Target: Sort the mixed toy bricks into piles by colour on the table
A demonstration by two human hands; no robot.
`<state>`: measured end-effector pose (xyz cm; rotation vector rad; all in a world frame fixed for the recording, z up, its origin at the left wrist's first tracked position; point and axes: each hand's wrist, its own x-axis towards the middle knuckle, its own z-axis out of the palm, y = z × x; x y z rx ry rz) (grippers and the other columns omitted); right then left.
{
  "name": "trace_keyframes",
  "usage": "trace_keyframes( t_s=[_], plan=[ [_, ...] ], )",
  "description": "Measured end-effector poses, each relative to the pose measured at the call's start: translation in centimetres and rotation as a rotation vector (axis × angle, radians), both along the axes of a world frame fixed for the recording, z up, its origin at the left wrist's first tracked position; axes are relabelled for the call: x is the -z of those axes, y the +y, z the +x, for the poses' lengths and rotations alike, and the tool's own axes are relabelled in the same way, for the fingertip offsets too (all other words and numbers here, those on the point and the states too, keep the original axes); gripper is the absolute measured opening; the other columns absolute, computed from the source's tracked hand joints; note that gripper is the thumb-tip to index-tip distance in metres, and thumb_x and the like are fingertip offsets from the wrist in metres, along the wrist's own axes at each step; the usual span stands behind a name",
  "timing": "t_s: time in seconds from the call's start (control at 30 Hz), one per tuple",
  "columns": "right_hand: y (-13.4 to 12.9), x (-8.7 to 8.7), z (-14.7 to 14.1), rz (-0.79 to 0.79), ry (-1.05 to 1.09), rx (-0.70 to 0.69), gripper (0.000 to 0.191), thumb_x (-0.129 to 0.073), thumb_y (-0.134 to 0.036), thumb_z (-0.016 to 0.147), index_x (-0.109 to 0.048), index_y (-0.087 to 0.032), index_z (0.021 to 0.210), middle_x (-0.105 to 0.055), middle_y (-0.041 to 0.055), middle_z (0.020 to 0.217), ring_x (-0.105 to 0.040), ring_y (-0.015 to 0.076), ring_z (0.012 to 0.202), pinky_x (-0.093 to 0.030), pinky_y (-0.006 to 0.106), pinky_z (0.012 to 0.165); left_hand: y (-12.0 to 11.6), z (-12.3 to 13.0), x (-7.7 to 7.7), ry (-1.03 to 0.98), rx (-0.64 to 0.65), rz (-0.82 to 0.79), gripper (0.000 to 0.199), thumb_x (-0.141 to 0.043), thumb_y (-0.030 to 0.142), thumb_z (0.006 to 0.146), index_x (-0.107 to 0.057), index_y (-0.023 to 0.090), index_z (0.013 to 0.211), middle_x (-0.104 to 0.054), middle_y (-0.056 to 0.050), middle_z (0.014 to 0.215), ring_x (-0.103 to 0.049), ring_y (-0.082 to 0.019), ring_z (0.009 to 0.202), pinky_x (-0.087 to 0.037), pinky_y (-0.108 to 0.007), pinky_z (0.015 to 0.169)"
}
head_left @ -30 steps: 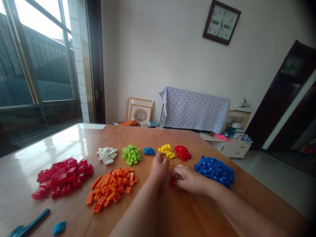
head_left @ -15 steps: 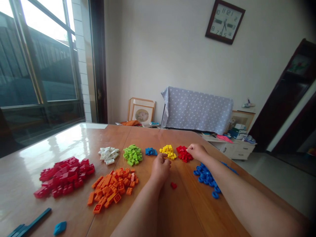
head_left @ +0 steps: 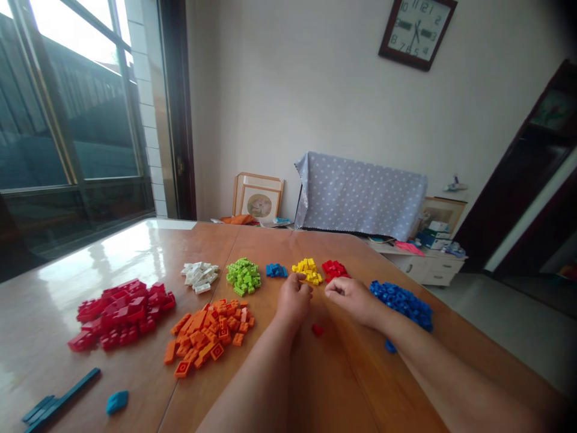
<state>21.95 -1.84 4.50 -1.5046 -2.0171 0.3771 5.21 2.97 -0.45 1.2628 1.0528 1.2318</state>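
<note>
My left hand [head_left: 294, 298] rests at the near side of the yellow brick pile [head_left: 307, 269], its fingers curled inward; what they hold, if anything, is hidden. Close by on the right, my right hand [head_left: 350, 298] is closed in a pinch in front of the red brick pile [head_left: 335, 270], and I cannot make out anything in its fingertips. A gap separates the two hands. Nearer to me on the wooden table lies a small red piece [head_left: 318, 329]. Behind my right wrist spreads a heap of blue pieces [head_left: 402, 304], with one loose blue piece [head_left: 390, 346] partly covered by the forearm.
Small blue bricks [head_left: 276, 270], lime green bricks [head_left: 243, 276] and white bricks [head_left: 201, 276] form piles further left. Orange bricks [head_left: 202, 337] and dark pink bricks [head_left: 124, 314] lie nearer. Teal strips [head_left: 63, 400] and a teal piece [head_left: 117, 402] sit at the front left.
My right hand has drawn back from the red bricks, moving left and toward me, closer to my left hand. My left hand has hardly moved. The view has tilted slightly.
</note>
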Motion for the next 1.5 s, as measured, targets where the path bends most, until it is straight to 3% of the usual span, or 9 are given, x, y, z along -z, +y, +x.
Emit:
trace_keyframes(
  t_s=[0.13,0.27,0.4,0.53,0.63,0.8,1.0,1.27,1.5],
  plan=[
    [-3.6,0.5,-2.9,-0.182,-0.065,-0.106,0.015,-0.063,-0.034,0.082,-0.064,-0.019,0.084,-0.063,-0.0014,0.074,-0.055,0.0134,0.066,-0.037,0.023,0.058,-0.2,-0.1,-0.1,-0.012,-0.002,0.038,0.026,-0.053,0.015,0.078,-0.057,0.017,0.105,-0.066,-0.003,0.075,-0.064,-0.014,0.065,-0.044,-0.021,0.056],
    [-5.1,0.4,-3.9,-0.136,-0.171,-0.105,0.011,-0.067,-0.03,0.078,-0.064,-0.019,0.081,-0.063,0.0005,0.083,-0.056,0.0135,0.072,-0.037,0.023,0.062,-0.6,-0.2,-0.5,-0.026,0.013,0.035,0.027,-0.055,0.015,0.079,-0.057,0.016,0.106,-0.066,-0.003,0.075,-0.064,-0.014,0.065,-0.044,-0.021,0.056],
    [-4.9,1.0,-3.4,-0.13,-0.102,-0.078,0.009,-0.059,-0.026,0.082,-0.064,-0.019,0.079,-0.065,0.0001,0.078,-0.057,0.0131,0.071,-0.038,0.022,0.061,-0.6,-0.2,-0.7,-0.039,0.01,0.008,0.026,-0.055,0.015,0.079,-0.057,0.016,0.105,-0.066,-0.002,0.074,-0.063,-0.012,0.064,-0.044,-0.019,0.056],
    [-3.6,1.2,-2.2,-0.234,0.082,-0.005,0.015,-0.051,-0.027,0.086,-0.064,-0.019,0.084,-0.065,-0.002,0.066,-0.057,0.012,0.059,-0.038,0.02,0.054,-0.3,-0.1,-0.5,-0.028,0.002,-0.017,0.026,-0.055,0.015,0.079,-0.056,0.016,0.105,-0.066,-0.001,0.075,-0.063,-0.012,0.064,-0.045,-0.019,0.057],
    [-1.4,0.3,-0.4,-0.186,0.198,0.089,0.018,-0.052,-0.031,0.084,-0.064,-0.018,0.086,-0.067,-0.0012,0.07,-0.061,0.0123,0.061,-0.041,0.02,0.055,-0.1,-0.1,-0.3,-0.017,0.015,-0.032,0.028,-0.056,0.016,0.079,-0.056,0.017,0.107,-0.066,-0.001,0.076,-0.064,-0.012,0.064,-0.044,-0.019,0.056],
    [4.1,-1.1,3.8,-0.026,0.128,0.373,0.026,-0.051,-0.035,0.084,-0.069,-0.016,0.087,-0.07,0.0023,0.069,-0.062,0.0137,0.064,-0.04,0.02,0.055,0.0,-0.1,-0.2,0.0,0.027,-0.037,0.028,-0.055,0.016,0.079,-0.056,0.017,0.107,-0.067,-0.003,0.079,-0.065,-0.013,0.067,-0.045,-0.02,0.057],
    [8.7,-0.5,5.9,0.014,0.023,0.482,0.021,-0.057,-0.027,0.076,-0.073,-0.016,0.083,-0.071,0.002,0.066,-0.061,0.0144,0.062,-0.038,0.021,0.057,-0.1,-0.2,-0.3,-0.006,0.031,-0.037,0.027,-0.055,0.015,0.079,-0.056,0.016,0.106,-0.066,-0.003,0.078,-0.064,-0.013,0.067,-0.045,-0.019,0.057],
    [9.9,-0.3,5.6,0.066,-0.053,0.524,0.012,-0.06,-0.023,0.072,-0.072,-0.019,0.07,-0.071,0.0034,0.068,-0.061,0.0164,0.067,-0.036,0.024,0.06,0.0,-0.1,0.1,0.012,0.024,-0.042,0.027,-0.055,0.017,0.081,-0.056,0.017,0.107,-0.068,-0.003,0.081,-0.064,-0.013,0.068,-0.045,-0.019,0.057],
    [8.1,-0.2,6.1,0.11,0.006,0.547,0.021,-0.056,-0.031,0.079,-0.072,-0.02,0.086,-0.074,0.0053,0.082,-0.063,0.0187,0.077,-0.04,0.025,0.065,0.1,-0.1,-0.1,0.001,0.034,-0.041,0.026,-0.056,0.018,0.08,-0.057,0.017,0.106,-0.067,-0.003,0.08,-0.064,-0.013,0.067,-0.043,-0.019,0.055]
  ],
)
